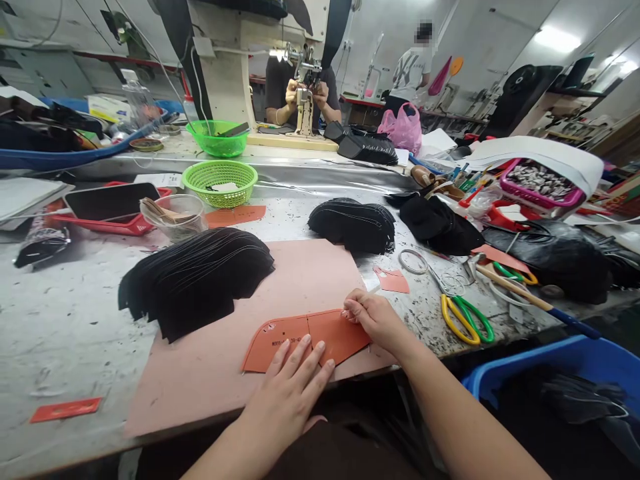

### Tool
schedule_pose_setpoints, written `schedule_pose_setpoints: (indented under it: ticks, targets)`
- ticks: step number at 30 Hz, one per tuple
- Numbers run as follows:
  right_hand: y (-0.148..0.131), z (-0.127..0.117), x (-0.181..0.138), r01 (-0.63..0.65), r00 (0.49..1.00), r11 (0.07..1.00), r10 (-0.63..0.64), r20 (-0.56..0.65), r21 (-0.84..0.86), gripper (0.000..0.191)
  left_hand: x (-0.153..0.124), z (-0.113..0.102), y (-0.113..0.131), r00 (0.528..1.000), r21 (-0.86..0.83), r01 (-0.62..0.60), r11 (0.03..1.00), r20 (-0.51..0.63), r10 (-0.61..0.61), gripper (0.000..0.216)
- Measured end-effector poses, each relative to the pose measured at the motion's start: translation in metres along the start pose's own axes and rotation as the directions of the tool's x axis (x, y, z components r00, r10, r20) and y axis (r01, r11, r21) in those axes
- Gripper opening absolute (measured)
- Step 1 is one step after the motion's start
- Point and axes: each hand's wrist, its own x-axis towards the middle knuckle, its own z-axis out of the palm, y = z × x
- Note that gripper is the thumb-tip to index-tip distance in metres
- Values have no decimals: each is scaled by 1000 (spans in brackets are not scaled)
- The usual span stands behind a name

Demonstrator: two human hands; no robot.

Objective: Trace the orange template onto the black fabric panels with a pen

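Observation:
An orange template (pixel 287 337) with printed lettering and a rounded left end lies on a pink board (pixel 195 380) at the table's front edge. My left hand (pixel 287 393) presses on its lower edge, fingers stretched out flat. At the template's upper right edge, my right hand (pixel 367 313) is closed in a pinch; what it holds is hidden by the fingers. A fanned stack of black cut pieces (pixel 200 273) rests on the board's left side. Another black stack (pixel 353 223) sits beyond the board's far right corner.
Scissors (pixel 467 320) with yellow and green handles lie to the right, near a wooden-handled hammer (pixel 520 287). Green baskets (pixel 220 183) and a clear cup (pixel 175 217) stand at the back left. A blue bin (pixel 565 353) is below right. A co-worker's hands (pixel 306 97) are at a machine opposite.

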Motion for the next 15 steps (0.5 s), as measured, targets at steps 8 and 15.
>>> schedule_pose_setpoints:
  ticks: [8,15]
  targets:
    - [-52,47,15,172,975,972,-192,115,162,22,-2,-3,2,1000,-73,17,997,-10,-18,78]
    - [-74,69,28,248,945,968,-234,227,-35,18,0,-14,4,998,-140,18,990,-51,-26,51]
